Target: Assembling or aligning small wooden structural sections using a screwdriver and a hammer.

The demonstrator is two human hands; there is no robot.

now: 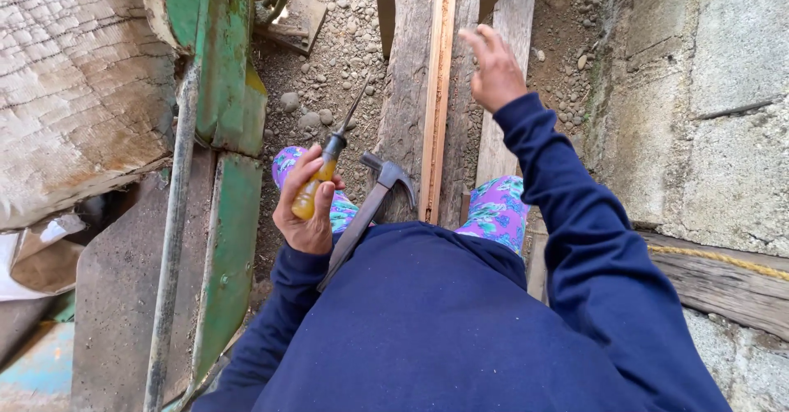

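The left hand (308,206) is closing its grip around the yellow handle of a screwdriver (329,161), whose dark shaft is pointing up and away over the gravel ground (329,67). A claw hammer (370,206) is lying just beside that hand, its handle running down against the dark blue top and its head sitting between the knees in patterned purple trousers (497,210). The right hand (493,67) is hanging open in the air, fingers spread, holding nothing, above the long wooden planks (431,91) that are running away from the person.

A green metal frame (226,173) and a grey pipe (173,223) are crowding the left side, with a rough timber block (78,83) beyond them. A concrete block wall (699,91) is closing off the right, with a weathered beam (723,284) and a yellow rope (715,256) low against it. Open room is lying only in the narrow gravel strip ahead, between frame and planks.
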